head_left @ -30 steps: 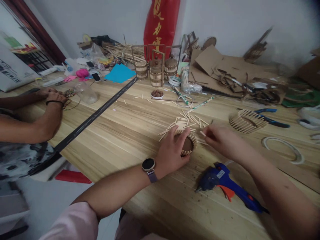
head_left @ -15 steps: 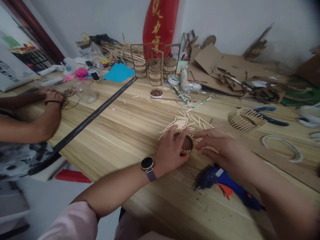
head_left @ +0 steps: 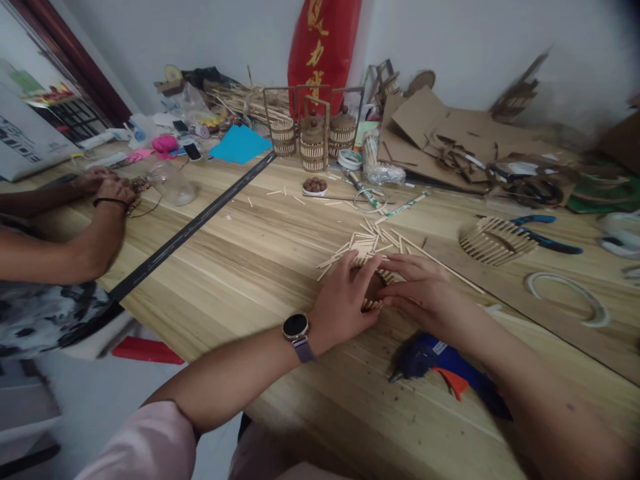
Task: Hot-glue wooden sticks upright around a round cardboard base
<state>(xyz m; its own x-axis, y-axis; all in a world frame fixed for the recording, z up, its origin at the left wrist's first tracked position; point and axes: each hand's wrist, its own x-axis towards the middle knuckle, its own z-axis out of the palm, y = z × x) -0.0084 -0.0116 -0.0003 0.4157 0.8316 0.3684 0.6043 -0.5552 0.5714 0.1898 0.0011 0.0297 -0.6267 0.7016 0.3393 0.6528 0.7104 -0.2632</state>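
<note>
Head view shows your left hand cupping the small stick basket while your right hand presses its fingers flat on the rim. Hold steady, light pressure. Loose sticks lie at twelve o'clock, glue gun at five.

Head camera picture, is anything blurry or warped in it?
Head view: edges bend and smear, the cardboard pile at the back is soft; the left hand and right hand on the small stick basket are fairly sharp; even light, no glare.
</note>
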